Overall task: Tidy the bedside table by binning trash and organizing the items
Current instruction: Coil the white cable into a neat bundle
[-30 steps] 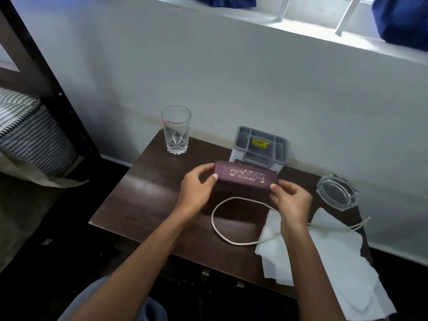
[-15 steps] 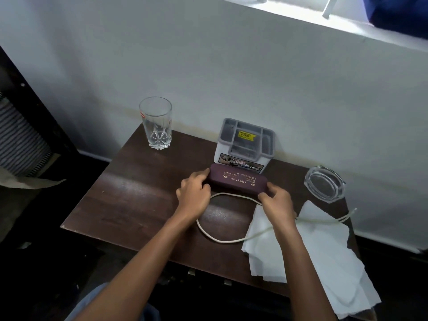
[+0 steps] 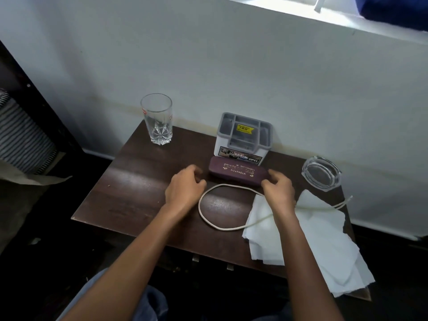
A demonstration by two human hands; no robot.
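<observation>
Head cam: maroon glasses case (image 3: 238, 171) lies flat on the bedside table (image 3: 139, 181). Grey organizer (image 3: 244, 137) sits just behind it, drinking glass (image 3: 157, 119) well off to its back left, ashtray (image 3: 321, 173) to its right, white cord (image 3: 206, 218) looped just in front, tissues (image 3: 324, 242) front right. Left hand (image 3: 185, 188) is loosely curled just left of the case, holding nothing. Right hand (image 3: 278, 191) has its fingertips at the case's right end; can't tell if they pinch it.
</observation>
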